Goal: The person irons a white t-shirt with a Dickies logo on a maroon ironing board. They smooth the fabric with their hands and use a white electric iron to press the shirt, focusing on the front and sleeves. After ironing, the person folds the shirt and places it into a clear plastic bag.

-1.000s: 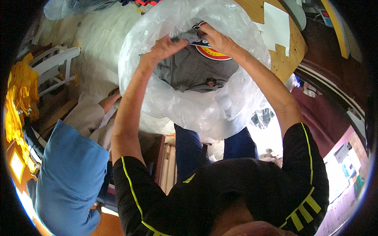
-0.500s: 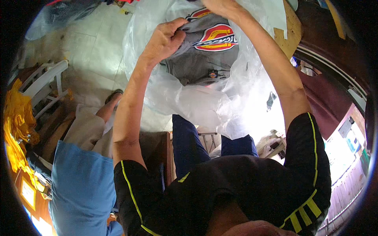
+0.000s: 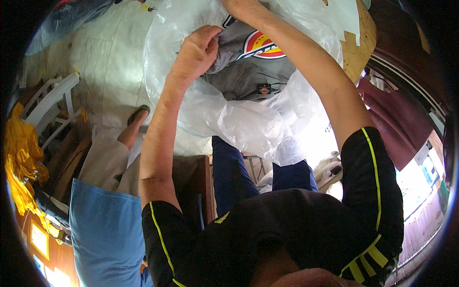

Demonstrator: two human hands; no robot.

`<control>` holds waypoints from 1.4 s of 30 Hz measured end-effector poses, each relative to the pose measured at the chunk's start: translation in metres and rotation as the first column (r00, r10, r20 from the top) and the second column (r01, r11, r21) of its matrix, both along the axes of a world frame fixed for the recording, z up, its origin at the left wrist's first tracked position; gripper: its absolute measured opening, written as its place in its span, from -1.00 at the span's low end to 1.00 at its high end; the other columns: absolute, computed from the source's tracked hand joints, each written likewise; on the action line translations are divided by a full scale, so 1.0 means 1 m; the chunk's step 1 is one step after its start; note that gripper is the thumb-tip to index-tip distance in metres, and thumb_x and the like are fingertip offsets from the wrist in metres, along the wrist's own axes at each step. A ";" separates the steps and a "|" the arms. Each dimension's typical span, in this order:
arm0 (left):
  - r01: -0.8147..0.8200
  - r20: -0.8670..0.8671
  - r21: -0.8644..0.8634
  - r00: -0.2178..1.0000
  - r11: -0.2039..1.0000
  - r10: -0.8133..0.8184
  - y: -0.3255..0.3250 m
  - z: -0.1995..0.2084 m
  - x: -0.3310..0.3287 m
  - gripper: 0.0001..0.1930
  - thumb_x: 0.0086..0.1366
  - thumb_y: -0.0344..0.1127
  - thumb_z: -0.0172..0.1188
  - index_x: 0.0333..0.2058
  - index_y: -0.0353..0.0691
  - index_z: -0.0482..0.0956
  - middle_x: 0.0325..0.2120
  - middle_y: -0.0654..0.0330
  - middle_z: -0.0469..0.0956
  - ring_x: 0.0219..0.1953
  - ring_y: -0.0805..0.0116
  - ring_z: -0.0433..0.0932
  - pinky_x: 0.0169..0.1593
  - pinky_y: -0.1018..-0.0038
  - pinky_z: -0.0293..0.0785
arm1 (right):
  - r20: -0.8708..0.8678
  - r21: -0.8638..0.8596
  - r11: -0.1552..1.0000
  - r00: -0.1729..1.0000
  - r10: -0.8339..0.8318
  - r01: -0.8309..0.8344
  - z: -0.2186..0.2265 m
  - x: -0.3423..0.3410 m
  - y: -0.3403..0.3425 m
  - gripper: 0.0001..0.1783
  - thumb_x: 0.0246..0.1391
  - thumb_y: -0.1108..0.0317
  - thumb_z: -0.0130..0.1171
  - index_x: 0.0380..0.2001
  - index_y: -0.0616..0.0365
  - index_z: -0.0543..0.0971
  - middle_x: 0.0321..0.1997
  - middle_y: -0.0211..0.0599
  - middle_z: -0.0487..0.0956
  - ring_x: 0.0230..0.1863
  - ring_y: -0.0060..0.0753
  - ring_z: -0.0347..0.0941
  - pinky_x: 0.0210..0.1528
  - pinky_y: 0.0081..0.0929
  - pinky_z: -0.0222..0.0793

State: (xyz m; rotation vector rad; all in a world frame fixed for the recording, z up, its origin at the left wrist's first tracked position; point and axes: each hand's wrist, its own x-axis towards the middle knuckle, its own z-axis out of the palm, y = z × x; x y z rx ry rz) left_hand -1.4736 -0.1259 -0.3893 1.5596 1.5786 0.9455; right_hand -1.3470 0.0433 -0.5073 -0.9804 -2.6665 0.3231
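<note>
Dark grey printed shirts (image 3: 244,76) lie folded inside a large clear plastic bag (image 3: 239,117) in front of me. A red, yellow and white print shows on the upper one, and a small dark tag (image 3: 263,89) on the grey cloth below it. My left hand (image 3: 197,51) is closed, its fingers and thumb pinching the left edge of the upper grey shirt. At the top edge of the picture my right hand (image 3: 242,9) is over the far side of the same shirt. Its fingers are bent toward the cloth, but their tips are cut off by the picture's edge.
A person in a blue shirt (image 3: 107,225) sits at my left. Beyond are a white chair (image 3: 52,103) and yellow cloth (image 3: 21,158). A wooden board (image 3: 361,40) is at the far right, with a maroon cloth (image 3: 394,122) hanging nearer. Beside my leg stands brown furniture (image 3: 189,179).
My right hand has moved left, closer to my left hand, and its forearm now covers part of the print. My left hand has shifted slightly left, still pinching the shirt.
</note>
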 end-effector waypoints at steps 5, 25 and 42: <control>-0.076 -0.086 -0.058 0.994 0.995 0.071 -0.013 -0.008 0.009 -0.85 0.25 -0.40 0.19 -0.21 -0.25 0.57 -0.32 0.00 0.59 -0.29 -0.08 0.58 -0.21 0.21 0.53 | -0.005 -0.046 0.998 0.999 0.036 -0.036 0.002 0.011 -0.004 -0.77 -0.08 0.50 0.05 -0.36 0.36 0.62 -0.24 0.25 0.59 -0.26 0.12 0.60 -0.16 0.00 0.50; -0.031 -0.507 0.148 0.856 0.989 0.102 -0.071 0.089 0.083 -0.87 0.04 -0.31 0.32 -0.38 -0.03 0.65 0.08 0.32 0.42 0.21 0.01 0.33 0.17 0.00 0.22 | -0.176 -0.474 0.811 0.939 0.295 -0.343 0.190 0.129 -0.126 -0.85 0.02 0.47 0.11 -0.30 0.03 0.58 -0.31 -0.31 0.48 -0.16 -0.16 0.48 -0.11 -0.15 0.37; 0.196 -0.326 0.066 0.931 0.978 -0.165 -0.065 0.080 0.119 -0.86 0.06 -0.38 0.19 -0.35 -0.19 0.50 -0.40 0.09 0.42 -0.27 0.11 0.54 -0.06 0.19 0.41 | -0.010 -0.321 0.942 0.995 0.098 -0.096 0.119 0.060 -0.059 -0.60 0.06 0.50 0.15 0.02 0.25 0.47 0.09 0.00 0.44 0.05 0.09 0.46 0.11 -0.16 0.42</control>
